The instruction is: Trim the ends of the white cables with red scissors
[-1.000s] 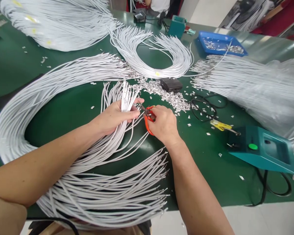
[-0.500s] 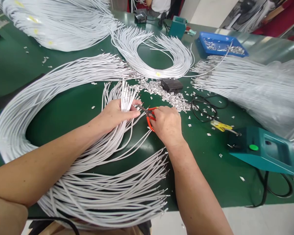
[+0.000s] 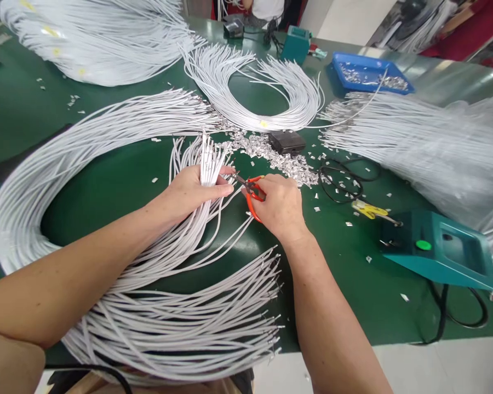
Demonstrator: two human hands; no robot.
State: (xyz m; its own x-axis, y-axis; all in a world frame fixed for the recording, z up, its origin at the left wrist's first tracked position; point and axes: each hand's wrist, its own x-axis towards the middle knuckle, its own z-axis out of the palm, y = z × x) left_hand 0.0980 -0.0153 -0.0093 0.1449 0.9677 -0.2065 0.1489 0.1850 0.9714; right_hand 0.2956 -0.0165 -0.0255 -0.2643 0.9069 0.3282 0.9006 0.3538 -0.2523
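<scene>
The left hand (image 3: 191, 189) grips a sheaf of white wires (image 3: 208, 174), thumb in front and tips upward, at a place nearer the worker than the black box (image 3: 286, 143) and to its left. The right hand (image 3: 281, 202), on the box's near side, is wrapped around the orange handles of the pliers (image 3: 251, 189); their nose points at the left fingertips. Whether it pinches a strand is too fine to tell.

Progress, as judged from the layout: the heap of silvery scraps (image 3: 299, 171) against the box suggests that many pieces are already off. The sheaf is thick, so much handling probably remains. Which tips are finished cannot be told, nor whether the fanned wires (image 3: 197, 334), well nearer than the box, are done or waiting.

Surroundings: a long curve of wires (image 3: 102, 123) ends left of the box; a looped bundle (image 3: 306, 106) lies just beyond it. Farther off and to its right sits a blue tray (image 3: 359, 86) of small pieces. Right and nearer stands a teal machine (image 3: 439, 251). Obstacles: a black cord (image 3: 321, 178) loops to the box's right, scraps litter the green table (image 3: 353, 295), and stray strands droop below the pliers, where they could snag.
</scene>
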